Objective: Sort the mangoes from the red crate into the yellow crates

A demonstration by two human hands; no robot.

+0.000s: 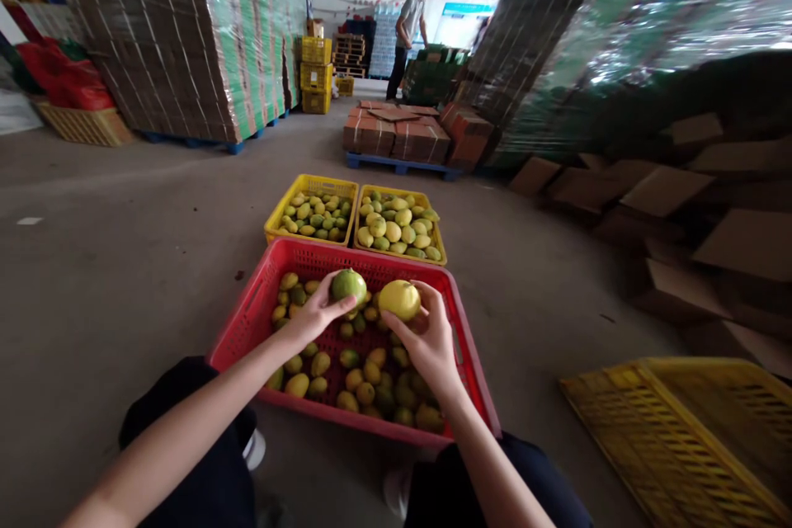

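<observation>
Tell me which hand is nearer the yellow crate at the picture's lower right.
Right. The right hand, holding a yellow fruit, is left of that yellow crate; the left hand, holding a green fruit, is farther left.

The grey floor (154,264) bears a red crate (473,355), two yellow crates (327,184) just beyond it, and a blue pallet (399,167) farther off

The left hand (322,309) holds a green lemon (348,287); the right hand (431,337), a yellow lemon (398,299) just beside it. A red plastic crate (371,422) of lemons (297,385) sits beneath both hands; two yellow crates (327,185) of lemons stand beyond them.
</observation>
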